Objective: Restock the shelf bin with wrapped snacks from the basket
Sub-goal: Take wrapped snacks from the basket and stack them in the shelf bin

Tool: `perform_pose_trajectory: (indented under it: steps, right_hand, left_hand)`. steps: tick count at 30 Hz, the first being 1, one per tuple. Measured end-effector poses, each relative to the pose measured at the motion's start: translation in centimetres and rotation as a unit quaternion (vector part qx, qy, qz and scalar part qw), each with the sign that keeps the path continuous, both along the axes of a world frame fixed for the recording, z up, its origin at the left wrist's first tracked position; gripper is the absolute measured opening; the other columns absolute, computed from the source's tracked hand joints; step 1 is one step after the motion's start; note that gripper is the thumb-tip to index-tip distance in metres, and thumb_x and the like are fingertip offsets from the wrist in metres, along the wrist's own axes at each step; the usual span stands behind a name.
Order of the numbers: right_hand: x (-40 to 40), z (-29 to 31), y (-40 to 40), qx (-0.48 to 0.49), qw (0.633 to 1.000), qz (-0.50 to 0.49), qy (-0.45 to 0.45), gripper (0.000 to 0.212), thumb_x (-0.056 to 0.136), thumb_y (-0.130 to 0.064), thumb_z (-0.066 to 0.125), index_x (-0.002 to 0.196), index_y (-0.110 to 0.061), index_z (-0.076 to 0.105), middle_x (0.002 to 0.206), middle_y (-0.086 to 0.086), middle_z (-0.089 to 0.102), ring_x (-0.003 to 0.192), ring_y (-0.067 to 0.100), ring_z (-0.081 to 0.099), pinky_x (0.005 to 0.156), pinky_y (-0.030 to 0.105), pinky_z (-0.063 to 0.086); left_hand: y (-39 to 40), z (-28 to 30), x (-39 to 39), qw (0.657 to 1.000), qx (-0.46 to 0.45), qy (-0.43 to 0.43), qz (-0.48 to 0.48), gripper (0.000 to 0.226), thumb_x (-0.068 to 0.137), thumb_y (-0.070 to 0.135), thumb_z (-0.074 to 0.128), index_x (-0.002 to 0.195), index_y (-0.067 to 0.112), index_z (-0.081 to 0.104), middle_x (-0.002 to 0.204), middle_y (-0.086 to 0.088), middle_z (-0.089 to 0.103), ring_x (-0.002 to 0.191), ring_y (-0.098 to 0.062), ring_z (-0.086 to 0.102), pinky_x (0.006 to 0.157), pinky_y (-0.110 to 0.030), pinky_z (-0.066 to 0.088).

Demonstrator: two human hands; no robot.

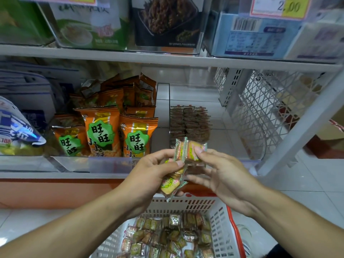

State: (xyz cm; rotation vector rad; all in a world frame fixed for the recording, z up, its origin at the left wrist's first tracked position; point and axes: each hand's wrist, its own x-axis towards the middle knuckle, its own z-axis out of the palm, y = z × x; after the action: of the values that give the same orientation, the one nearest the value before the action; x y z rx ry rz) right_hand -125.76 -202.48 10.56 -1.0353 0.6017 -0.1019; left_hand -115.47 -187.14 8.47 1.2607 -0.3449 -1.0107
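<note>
My left hand (150,170) grips a bunch of small wrapped snacks (170,185) in green and yellow wrappers. My right hand (217,170) pinches one wrapped snack (193,148) at the top of that bunch, thumb on its face. Both hands hover in front of a clear shelf bin (221,108) that holds neat rows of brown wrapped snacks (189,121) at its left side. Below my arms stands a white plastic basket (219,224) with several loose wrapped snacks (167,237) piled in it.
Orange snack bags (104,131) fill the bin to the left. A blue and white bag (16,125) lies further left. Above, clear bins hold boxed goods under a price tag (279,6). A white lattice shelf side (266,108) stands on the right, tiled floor beyond.
</note>
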Motion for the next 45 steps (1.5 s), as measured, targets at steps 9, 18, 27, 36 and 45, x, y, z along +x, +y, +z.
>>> perform_pose_trajectory:
  steps: [9,18,27,36,45]
  right_hand:
    - [3.0,1.4,-6.5,-0.486,0.872,-0.027,0.056,0.028,0.094,-0.023,0.071,0.12,-0.015,0.065,0.114,-0.001,0.072,0.099,0.015,0.069,0.083,0.02,0.054]
    - [8.1,-4.3,-11.9,-0.6,0.744,0.108,0.273,0.04,0.09,-0.002,0.067,0.128,-0.016,0.063,0.123,0.007,0.068,0.108,0.024,0.065,0.083,0.025,0.051]
    - [9.8,-5.2,-12.0,-0.578,0.763,0.1,0.271,0.07,0.089,-0.016,0.07,0.149,-0.017,0.033,0.132,0.014,0.062,0.119,0.033,0.06,0.083,0.029,0.045]
    - [6.2,0.7,-6.4,-0.538,0.839,0.078,0.035,0.015,0.086,-0.032,0.076,0.097,-0.026,0.067,0.09,0.001,0.071,0.079,0.019,0.067,0.07,0.036,0.056]
    - [0.8,2.5,-2.1,-0.165,0.96,0.227,0.01,0.036,0.083,-0.018,0.074,0.117,-0.01,0.073,0.101,0.015,0.073,0.076,0.014,0.065,0.065,0.024,0.057]
  left_hand:
    - [-1.0,-0.5,0.2,0.998,0.035,-0.054,0.022,0.063,0.084,0.022,0.082,0.137,0.036,0.051,0.107,-0.011,0.077,0.079,-0.033,0.073,0.067,-0.05,0.063]
    - [-2.0,-0.7,-1.0,0.987,0.044,-0.148,0.034,0.107,0.086,0.035,0.08,0.156,0.055,0.001,0.084,0.007,0.075,0.068,-0.013,0.069,0.064,-0.031,0.054]
    - [-1.5,0.0,-0.5,0.986,0.076,-0.147,0.029,0.104,0.083,0.039,0.082,0.153,0.061,0.008,0.102,0.001,0.078,0.077,-0.027,0.073,0.082,-0.06,0.061]
    - [-0.7,0.3,-0.7,0.975,0.026,-0.202,0.092,0.069,0.082,0.03,0.085,0.138,0.043,0.048,0.106,0.01,0.078,0.097,-0.011,0.076,0.084,-0.031,0.061]
    - [-0.1,1.1,-0.7,0.926,0.048,-0.37,0.055,0.076,0.069,0.031,0.093,0.134,0.041,0.054,0.109,0.014,0.07,0.109,0.004,0.065,0.096,-0.016,0.048]
